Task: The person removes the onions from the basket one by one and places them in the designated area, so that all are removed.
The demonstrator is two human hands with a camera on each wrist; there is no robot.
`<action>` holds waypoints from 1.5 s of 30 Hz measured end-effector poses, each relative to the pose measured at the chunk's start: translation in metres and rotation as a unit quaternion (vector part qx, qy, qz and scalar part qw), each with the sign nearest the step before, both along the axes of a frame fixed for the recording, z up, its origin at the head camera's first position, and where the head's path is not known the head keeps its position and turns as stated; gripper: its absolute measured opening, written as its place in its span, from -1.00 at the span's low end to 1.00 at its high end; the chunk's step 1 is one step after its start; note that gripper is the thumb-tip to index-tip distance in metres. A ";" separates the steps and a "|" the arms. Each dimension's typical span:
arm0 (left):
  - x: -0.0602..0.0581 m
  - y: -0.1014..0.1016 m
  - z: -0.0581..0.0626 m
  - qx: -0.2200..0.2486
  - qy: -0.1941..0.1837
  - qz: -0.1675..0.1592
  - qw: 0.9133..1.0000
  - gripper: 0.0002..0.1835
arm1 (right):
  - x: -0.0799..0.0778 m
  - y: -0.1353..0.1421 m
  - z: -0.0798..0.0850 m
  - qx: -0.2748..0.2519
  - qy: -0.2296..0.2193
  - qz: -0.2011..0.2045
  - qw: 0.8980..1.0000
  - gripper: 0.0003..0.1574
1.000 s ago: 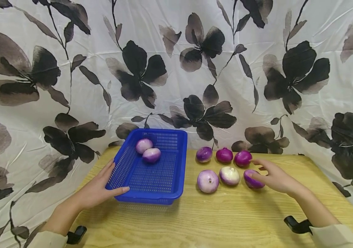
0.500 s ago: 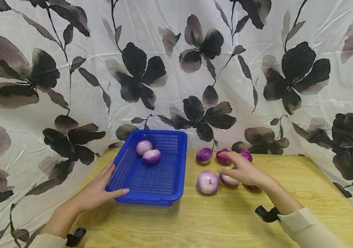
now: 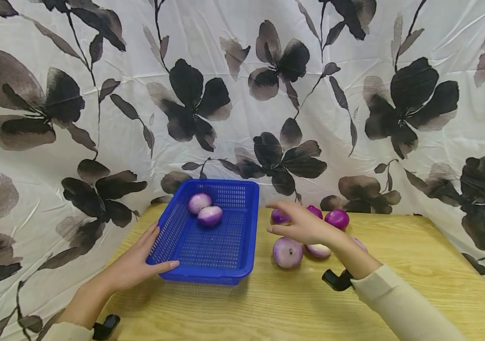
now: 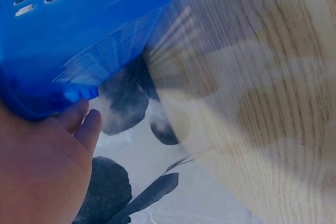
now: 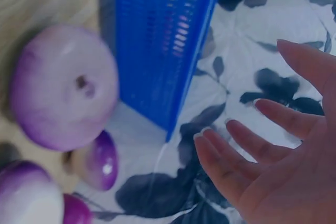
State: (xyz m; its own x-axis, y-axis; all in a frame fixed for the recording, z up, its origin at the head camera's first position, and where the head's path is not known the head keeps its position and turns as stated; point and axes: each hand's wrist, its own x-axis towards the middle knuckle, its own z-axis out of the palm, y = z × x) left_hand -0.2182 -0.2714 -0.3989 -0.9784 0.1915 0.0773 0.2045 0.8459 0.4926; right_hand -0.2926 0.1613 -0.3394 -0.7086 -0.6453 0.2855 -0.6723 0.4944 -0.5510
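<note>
A blue perforated plastic basket (image 3: 248, 246) stands on the table, with two purple-white onions (image 3: 210, 216) lying together towards its back left. My left hand (image 3: 127, 267) holds the basket's near left corner, the thumb over the front rim and the fingers along the left side. Over the loose onions, my right hand (image 3: 304, 225) hovers with fingers spread and nothing in it. Below it sits a pale onion (image 3: 287, 253); a purple onion (image 3: 279, 217) behind is partly covered by the fingers. In the right wrist view the right hand (image 5: 278, 156) is apart from every onion.
More onions stand to the right: a purple onion (image 3: 337, 219) at the back, a half-hidden onion (image 3: 315, 211) beside it, a white-topped onion (image 3: 319, 251) and one mostly behind the forearm. A floral cloth (image 3: 234, 94) hangs behind the wooden table (image 3: 276, 308).
My right hand has moved left, from beside the rightmost onions to above the leftmost ones, taking nothing. My left hand and the basket stay in place.
</note>
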 end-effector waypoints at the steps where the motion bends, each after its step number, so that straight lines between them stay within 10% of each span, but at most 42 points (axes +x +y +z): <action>1: 0.001 0.000 -0.001 0.000 0.002 -0.001 1.000 0.32 | -0.001 -0.004 0.002 0.001 -0.005 0.001 1.000 -0.26; 23: 0.000 0.002 -0.011 0.005 0.011 -0.005 1.000 0.31 | -0.067 -0.104 0.015 0.068 -0.011 0.029 0.997 -0.19; 30: -0.004 0.004 -0.008 -0.001 0.009 -0.004 1.000 0.33 | -0.085 -0.137 0.005 0.091 -0.100 -0.011 0.991 0.03; 38: -0.004 0.005 -0.003 -0.010 0.002 -0.003 1.000 0.33 | -0.095 -0.174 -0.022 -0.003 -0.192 -0.098 0.977 0.20; 45: -0.002 0.002 0.000 -0.012 0.002 0.006 1.000 0.32 | -0.096 -0.208 -0.045 0.002 -0.163 -0.141 0.976 -0.14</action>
State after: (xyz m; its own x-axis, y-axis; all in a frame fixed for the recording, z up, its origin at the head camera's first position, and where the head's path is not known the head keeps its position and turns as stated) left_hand -0.2198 -0.2697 -0.3988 -0.9804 0.1817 0.0760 0.1959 0.8597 0.4718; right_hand -0.3883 -0.0464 -0.3847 -0.9112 -0.4118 0.0127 -0.2979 0.6372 -0.7108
